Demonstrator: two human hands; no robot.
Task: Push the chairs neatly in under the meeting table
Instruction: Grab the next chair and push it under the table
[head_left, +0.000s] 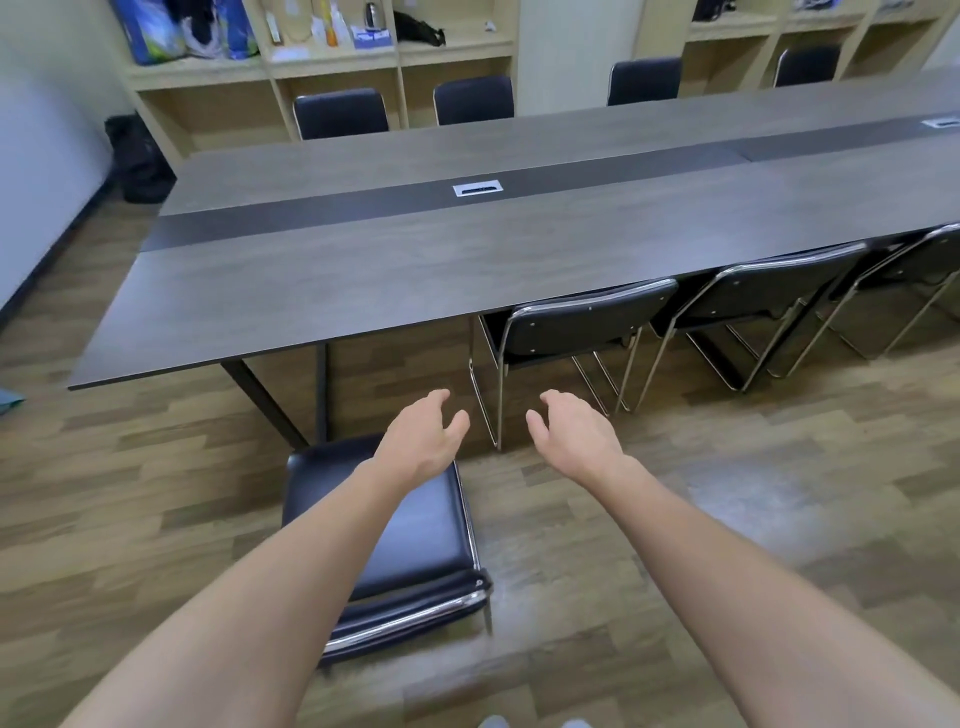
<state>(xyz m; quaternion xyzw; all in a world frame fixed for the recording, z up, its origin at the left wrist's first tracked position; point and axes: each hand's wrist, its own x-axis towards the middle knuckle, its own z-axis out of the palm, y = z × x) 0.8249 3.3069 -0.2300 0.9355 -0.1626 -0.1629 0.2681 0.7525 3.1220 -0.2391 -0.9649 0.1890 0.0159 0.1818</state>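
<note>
One chair (395, 540) is out of line: it stands well clear of the meeting table (363, 270), near its left end, seat toward the table, backrest toward the person, just right of the table leg. It looks like black padded vinyl on a chrome tube frame, w/ the backrest's top rail lowest in view.

L hand (426, 441) hovers over the seat's far edge, fingers loosely spread, holding nothing. R hand (571, 436) is beside it over bare floor, also relaxed and empty.

Best approach, I'd say: take the backrest rail w/ both hands, square the chair to the table edge, push straight in, and steer right of the leg so the frame doesn't snag.

Rightward, three chairs (582, 325) sit tucked under the near edge, a fair guide for depth & spacing.
</note>
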